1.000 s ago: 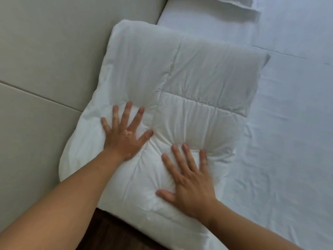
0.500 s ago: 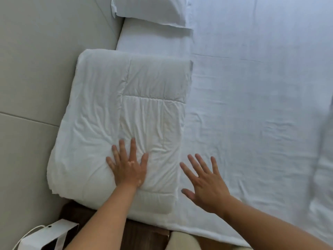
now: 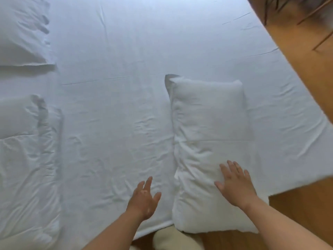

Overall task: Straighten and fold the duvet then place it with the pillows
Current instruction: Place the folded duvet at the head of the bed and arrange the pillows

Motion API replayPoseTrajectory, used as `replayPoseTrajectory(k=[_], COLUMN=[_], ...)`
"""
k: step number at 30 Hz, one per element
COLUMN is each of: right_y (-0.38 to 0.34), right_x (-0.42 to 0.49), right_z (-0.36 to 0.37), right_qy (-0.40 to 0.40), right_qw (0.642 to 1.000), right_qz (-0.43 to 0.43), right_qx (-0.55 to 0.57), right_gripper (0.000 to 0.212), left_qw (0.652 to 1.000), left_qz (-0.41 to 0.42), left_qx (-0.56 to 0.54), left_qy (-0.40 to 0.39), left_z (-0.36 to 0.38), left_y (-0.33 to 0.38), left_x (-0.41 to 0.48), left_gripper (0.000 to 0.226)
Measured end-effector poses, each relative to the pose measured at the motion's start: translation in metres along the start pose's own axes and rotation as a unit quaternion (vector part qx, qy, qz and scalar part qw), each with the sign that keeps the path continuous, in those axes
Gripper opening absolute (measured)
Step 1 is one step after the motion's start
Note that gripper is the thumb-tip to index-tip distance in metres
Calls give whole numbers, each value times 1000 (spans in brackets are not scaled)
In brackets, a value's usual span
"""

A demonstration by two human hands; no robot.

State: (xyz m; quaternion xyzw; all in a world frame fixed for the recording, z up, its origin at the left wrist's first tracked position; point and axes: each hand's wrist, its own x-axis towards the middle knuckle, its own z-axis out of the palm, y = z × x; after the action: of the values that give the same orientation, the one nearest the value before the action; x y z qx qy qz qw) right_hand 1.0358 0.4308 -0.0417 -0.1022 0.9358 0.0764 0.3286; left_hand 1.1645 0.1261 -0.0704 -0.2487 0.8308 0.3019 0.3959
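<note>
Well left of the left grip (image 3: 144, 199), the folded duvet (image 3: 27, 159).

Light is soft, cool and even over the wrinkled white bed sheet (image 3: 126, 51); whites read bluish. One small dark shadow lies left of the far corner of the white oblong pillow (image 3: 207, 114), placing the source to the right. Fine detail is soft throughout. The left hand (image 3: 144, 201) shows motion blur.

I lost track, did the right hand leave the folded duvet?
Yes. The right hand went rightward off the folded duvet and now rests on another white padded bundle.
</note>
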Motion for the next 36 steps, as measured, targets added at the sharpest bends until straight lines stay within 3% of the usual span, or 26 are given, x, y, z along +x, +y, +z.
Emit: replayPoseTrajectory(k=[3,7,10,15,19,22,27,31,36], right_y=[75,132,157,168,139,115,66,-4,-125], right_x=[23,63,97,135,132,111,67,29,-18], right_z=[3,14,26,50,44,22,-38,-86,-136], right_qy=[31,23,28,42,54,82,124,107,82], right_qw=[992,944,888,814,778,774,761,760,768], right_qz=[73,148,159,107,40,22,-26,-76,-173], right_qx=[96,295,431,569,624,627,636,636,611], right_gripper=[82,101,108,99,79,82,69,62,82], left_qw=[997,984,976,955,929,910,882,870,845], left_qz=[37,27,5,11,61,96,145,157,148], left_qx=[-73,-173,-211,-286,-355,-388,-411,-401,-396], left_qy=[-15,33,48,76,85,113,177,241,327], left_z=[28,42,53,65,68,55,-8,-73,-148], left_y=[86,160,185,172,170,172,149,102,5], left_x=[25,71,110,142,139,116,62,0,-78], left_gripper=[81,94,112,127,112,95,82,84,88])
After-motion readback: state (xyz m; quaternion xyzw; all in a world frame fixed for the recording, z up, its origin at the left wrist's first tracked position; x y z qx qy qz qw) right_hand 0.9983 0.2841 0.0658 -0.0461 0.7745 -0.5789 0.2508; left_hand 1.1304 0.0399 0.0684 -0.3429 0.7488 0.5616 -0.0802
